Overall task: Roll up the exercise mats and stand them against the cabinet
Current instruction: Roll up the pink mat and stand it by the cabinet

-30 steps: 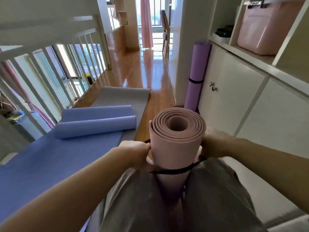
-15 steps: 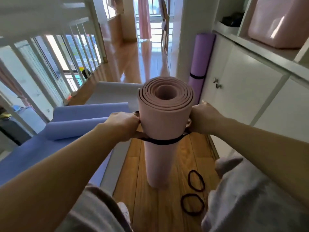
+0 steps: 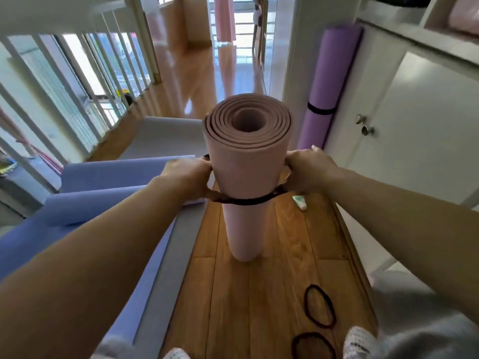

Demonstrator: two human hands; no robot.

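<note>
Stretching black band (image 3: pixel 246 202) round upright pink mat (image 3: pixel 246 161), both hands (image 3: pixel 193 178).

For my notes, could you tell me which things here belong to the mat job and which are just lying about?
Job: pink mat, black band, left hand, right hand, purple mat, blue mat, grey mat, cabinet, spare bands.
Lying about: small tube, railing, curtain.

The upright mat (image 3: pixel 246 177) is dusty pink, its band (image 3: pixel 243 201) black. The leaning mat (image 3: pixel 329 73) is purple. The half-rolled mat (image 3: pixel 77 229) is blue, the flat mat (image 3: pixel 166 138) grey. The floor (image 3: pixel 259 294) shows honey-brown wood grain; the cabinet (image 3: pixel 427 125) is white.
</note>
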